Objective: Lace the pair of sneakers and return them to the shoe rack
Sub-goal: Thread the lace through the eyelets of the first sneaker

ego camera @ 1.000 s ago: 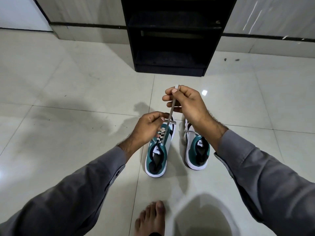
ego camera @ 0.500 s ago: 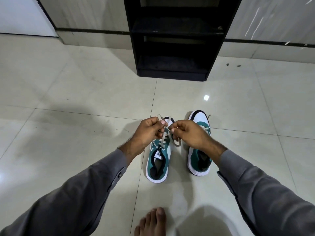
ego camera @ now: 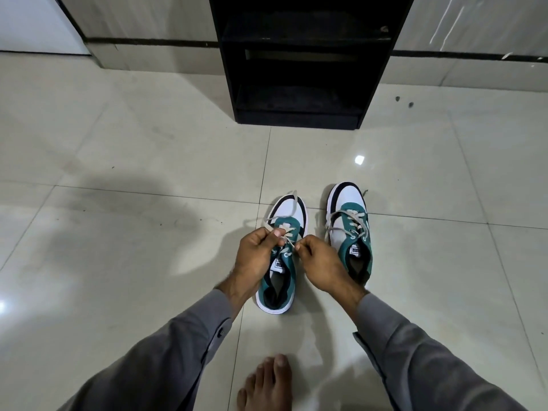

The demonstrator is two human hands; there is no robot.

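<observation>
Two white, teal and black sneakers stand side by side on the floor, toes pointing away from me. Over the left sneaker (ego camera: 290, 213) my left hand (ego camera: 257, 253) pinches one end of its pale lace (ego camera: 285, 232), which loops up over the toe. My right hand (ego camera: 321, 262) pinches the other end of that lace, close beside the left hand above the eyelets. The right sneaker (ego camera: 350, 215) is laced, with its lace ends hanging loose at the sides. A black shoe rack (ego camera: 299, 63) stands against the wall straight ahead, its shelves bare.
My bare foot (ego camera: 267, 384) rests on the glossy cream tile floor (ego camera: 133, 232) just behind the sneakers. Grey sleeves cover both forearms. A wall with a dark skirting line runs behind the rack.
My right hand has come down from head height, where it drew the lace up taut, to meet the left hand low over the left sneaker. The view has tilted down a little.
</observation>
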